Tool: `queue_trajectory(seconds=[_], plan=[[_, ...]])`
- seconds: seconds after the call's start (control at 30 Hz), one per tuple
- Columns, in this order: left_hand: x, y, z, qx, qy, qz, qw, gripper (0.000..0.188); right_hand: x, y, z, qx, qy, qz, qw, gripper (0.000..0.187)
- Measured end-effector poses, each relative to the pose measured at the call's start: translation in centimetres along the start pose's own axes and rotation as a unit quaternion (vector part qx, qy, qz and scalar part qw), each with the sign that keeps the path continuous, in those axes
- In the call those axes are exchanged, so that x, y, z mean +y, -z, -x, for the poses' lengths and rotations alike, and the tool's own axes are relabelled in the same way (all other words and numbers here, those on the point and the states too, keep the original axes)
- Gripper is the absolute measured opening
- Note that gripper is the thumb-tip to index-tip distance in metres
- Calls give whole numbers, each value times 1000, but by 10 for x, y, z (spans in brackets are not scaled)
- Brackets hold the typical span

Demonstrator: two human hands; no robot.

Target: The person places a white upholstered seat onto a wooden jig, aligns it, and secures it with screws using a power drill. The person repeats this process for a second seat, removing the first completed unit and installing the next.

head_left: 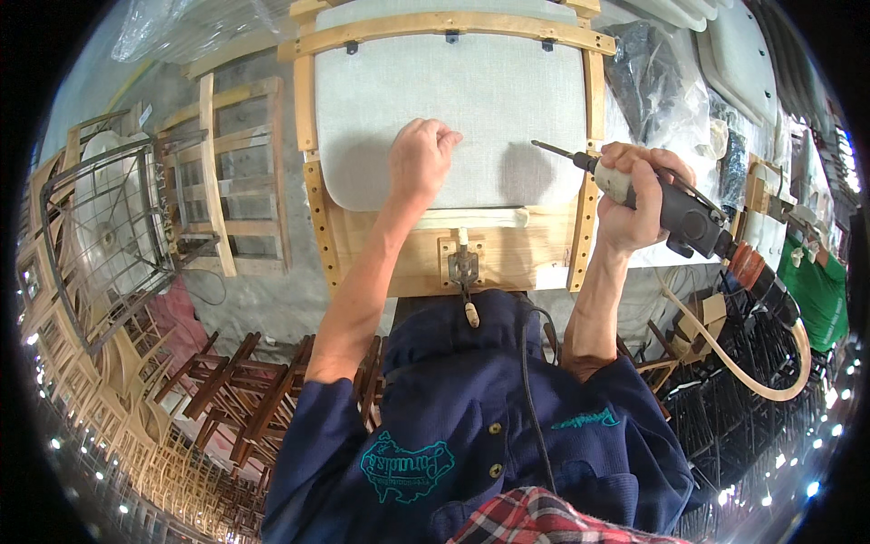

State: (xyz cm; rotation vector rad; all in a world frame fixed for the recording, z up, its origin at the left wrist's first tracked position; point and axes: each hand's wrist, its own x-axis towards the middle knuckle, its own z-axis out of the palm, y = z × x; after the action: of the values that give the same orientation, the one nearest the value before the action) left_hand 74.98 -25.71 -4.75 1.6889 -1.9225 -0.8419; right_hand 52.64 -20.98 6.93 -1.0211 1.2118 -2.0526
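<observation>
My right hand (639,195) grips a black and light-coloured power screwdriver (686,216), its long thin bit pointing left over the right part of a grey fabric-covered panel (498,100). A hose runs from the tool's rear end. My left hand (424,161) is above the panel's middle, fingers curled and pinched together; whatever they may hold is too small to make out. The panel lies in a wooden frame (308,100) with rows of holes in its side rails. Small black brackets (451,37) show along the curved wooden bar (390,30) across the far side.
Near me, a toggle clamp (464,267) is mounted on the frame's board. Wooden slats and a pallet (231,181) stand left, beside a black wire rack (109,227). Plastic wrapping (662,82) lies at far right. A person in green (820,295) is at right.
</observation>
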Motion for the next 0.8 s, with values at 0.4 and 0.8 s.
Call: queue_trajectory(seconds=[0.4, 0.8], plan=[[44, -16, -23, -42, 223, 778, 586, 21, 8, -17, -3, 14, 57, -117, 991, 31], [83, -37, -35, -60, 269, 820, 501, 16, 14, -12, -18, 32, 59, -98, 993, 34]])
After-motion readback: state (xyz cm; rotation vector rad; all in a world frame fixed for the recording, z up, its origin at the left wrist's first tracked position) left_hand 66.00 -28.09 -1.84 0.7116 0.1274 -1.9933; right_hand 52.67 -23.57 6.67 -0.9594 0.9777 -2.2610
